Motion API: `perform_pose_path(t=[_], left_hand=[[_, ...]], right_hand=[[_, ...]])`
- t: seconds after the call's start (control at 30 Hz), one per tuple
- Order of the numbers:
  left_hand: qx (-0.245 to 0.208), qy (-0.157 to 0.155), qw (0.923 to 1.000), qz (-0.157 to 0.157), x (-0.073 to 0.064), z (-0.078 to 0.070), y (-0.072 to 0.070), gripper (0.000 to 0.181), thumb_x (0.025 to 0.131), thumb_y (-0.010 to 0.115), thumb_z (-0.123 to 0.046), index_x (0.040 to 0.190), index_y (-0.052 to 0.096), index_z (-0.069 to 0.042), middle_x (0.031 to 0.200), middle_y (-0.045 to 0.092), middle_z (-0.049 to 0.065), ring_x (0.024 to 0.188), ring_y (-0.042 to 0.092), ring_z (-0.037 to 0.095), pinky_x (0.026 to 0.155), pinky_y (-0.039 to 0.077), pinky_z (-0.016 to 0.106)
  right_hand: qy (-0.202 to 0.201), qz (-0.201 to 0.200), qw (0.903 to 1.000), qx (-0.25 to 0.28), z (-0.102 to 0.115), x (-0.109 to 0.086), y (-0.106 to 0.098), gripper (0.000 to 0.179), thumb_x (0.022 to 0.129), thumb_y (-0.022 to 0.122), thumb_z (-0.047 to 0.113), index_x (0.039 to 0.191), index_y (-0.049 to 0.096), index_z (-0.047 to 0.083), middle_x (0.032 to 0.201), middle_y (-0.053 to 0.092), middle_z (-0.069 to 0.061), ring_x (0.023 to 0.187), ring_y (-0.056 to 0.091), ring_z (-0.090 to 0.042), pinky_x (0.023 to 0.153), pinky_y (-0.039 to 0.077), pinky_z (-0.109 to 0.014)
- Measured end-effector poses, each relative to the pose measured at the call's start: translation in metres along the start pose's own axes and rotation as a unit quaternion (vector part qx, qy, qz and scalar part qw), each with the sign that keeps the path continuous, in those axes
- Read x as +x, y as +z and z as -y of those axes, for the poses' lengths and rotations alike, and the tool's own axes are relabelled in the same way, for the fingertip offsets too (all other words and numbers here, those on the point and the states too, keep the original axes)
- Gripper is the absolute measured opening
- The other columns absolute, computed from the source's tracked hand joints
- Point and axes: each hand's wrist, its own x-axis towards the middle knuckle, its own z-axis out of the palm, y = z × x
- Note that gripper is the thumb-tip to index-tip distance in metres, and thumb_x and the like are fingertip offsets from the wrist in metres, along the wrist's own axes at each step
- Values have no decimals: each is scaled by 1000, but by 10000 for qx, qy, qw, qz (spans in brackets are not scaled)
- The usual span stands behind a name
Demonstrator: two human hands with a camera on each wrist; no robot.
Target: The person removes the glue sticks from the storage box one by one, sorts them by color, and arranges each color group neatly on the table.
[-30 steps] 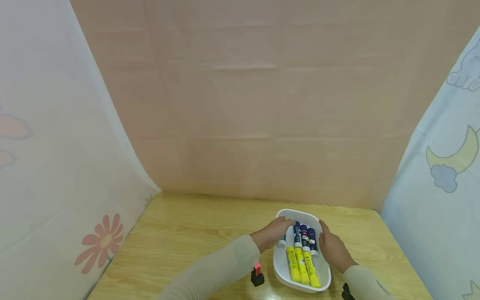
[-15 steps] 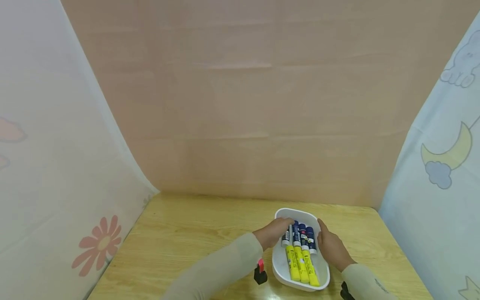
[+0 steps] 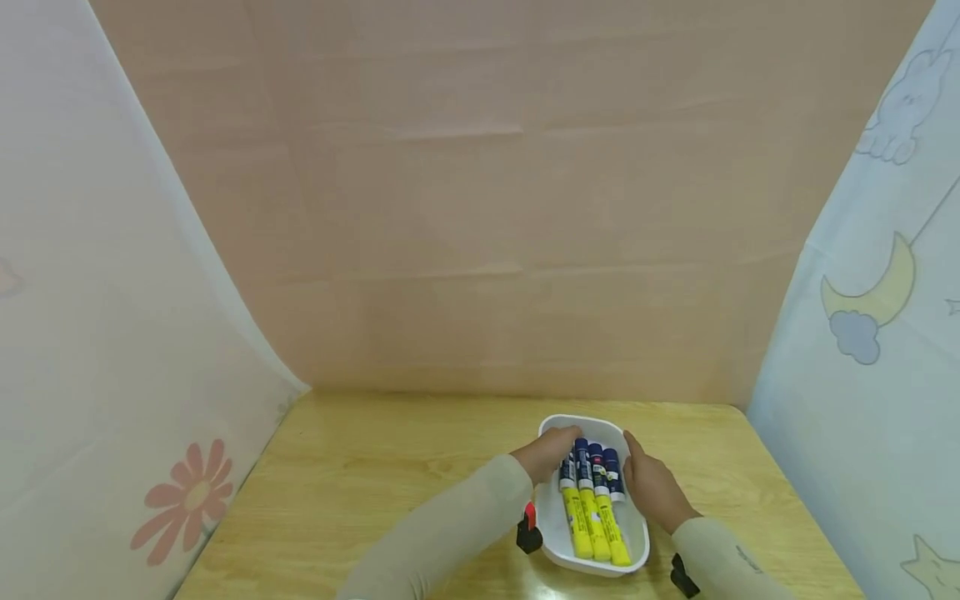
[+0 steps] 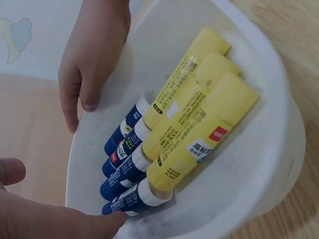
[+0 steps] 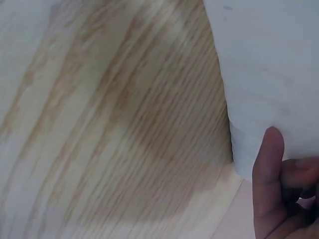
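Observation:
A white plastic tub (image 3: 557, 554) stands on the table at the right in the head view. Inside lies a row of several dark blue glue sticks (image 3: 582, 462), with three yellow tubes (image 3: 592, 525) end to end against them, nearer the body. My left hand (image 3: 547, 452) reaches over the tub's left side. In the left wrist view a straight finger (image 4: 79, 222) touches the outermost blue glue stick (image 4: 134, 199). My right hand (image 3: 656, 490) grips the opposite rim, thumb on the inner side. Its fingers (image 5: 269, 172) lie along the outer wall in the right wrist view.
Pale wooden table (image 3: 375, 475) extends to the left of the tub. A tan backdrop (image 3: 420, 208) hangs behind it, with printed cloths (image 3: 862, 433) at both sides. Black camera mounts (image 3: 528, 533) sit below both wrists.
The leftmost blue glue stick has shifted right and now lies in line against the others, with my left hand beside it. My right hand keeps its hold. The head view has turned slightly.

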Motion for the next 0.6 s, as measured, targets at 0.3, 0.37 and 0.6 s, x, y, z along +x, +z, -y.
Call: perform_pose_path(t=[0.3,0.37,0.6], left_hand=[[-1108,-274,9934,-72,3,-2,0,62,96,54,-34,143,39,5,146,36,28,131,38,43,111,26,58],[-1239,-326,9917,-30,4,-2,-1,63,97,53,-34,143,38,6,147,33,29,131,37,43,111,25,58],[-1795,-489,9825,124,10,-1,-7,73,96,55,-34,147,26,10,150,19,35,140,15,49,113,14,59]], right_hand=[[133,137,9998,90,-1,-2,-3,55,101,40,11,149,21,-7,126,55,-34,108,60,-44,89,50,-57],[132,140,9998,62,-1,-2,-3,55,101,41,11,149,21,-7,126,55,-33,107,60,-44,88,50,-56],[135,125,9998,29,0,-3,-2,55,101,42,11,149,21,-7,125,56,-32,106,61,-42,88,50,-55]])
